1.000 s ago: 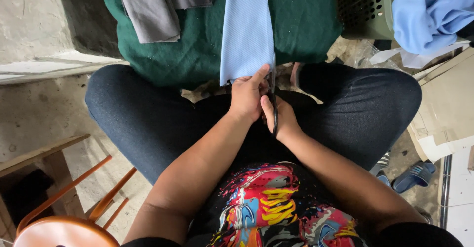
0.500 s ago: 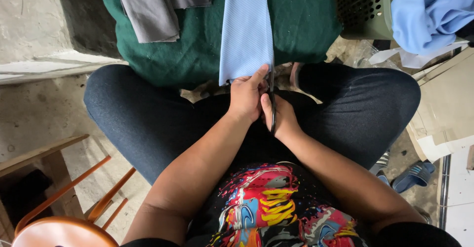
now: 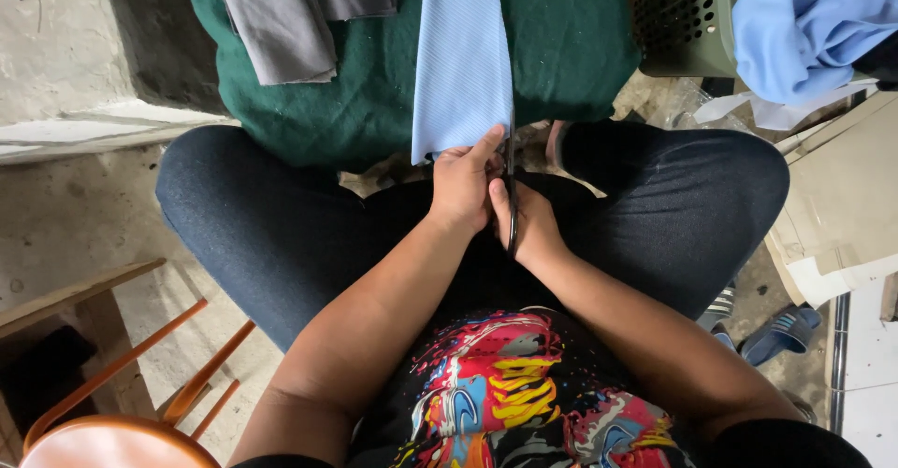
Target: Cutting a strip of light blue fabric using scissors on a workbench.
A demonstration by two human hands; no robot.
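A long strip of light blue cloth point(image 3: 463, 57) lies over a dark green cloth point(image 3: 374, 85) in front of my crossed legs. My left hand point(image 3: 460, 187) pinches the near end of the blue strip. My right hand point(image 3: 526, 220) grips dark scissors point(image 3: 511, 173), whose blades point away from me along the strip's right edge. Both hands touch each other above my lap.
Grey cloth pieces point(image 3: 299, 10) lie on the green cloth at the far left. A green perforated basket point(image 3: 683, 19) stands at the far right, next to a pile of blue fabric point(image 3: 804, 19). Cardboard point(image 3: 842, 206) and sandals point(image 3: 776, 328) lie right; an orange chair point(image 3: 122, 412) stands near left.
The scissors' blades have moved a little further up along the right edge of the blue strip. My hands stay almost in place.
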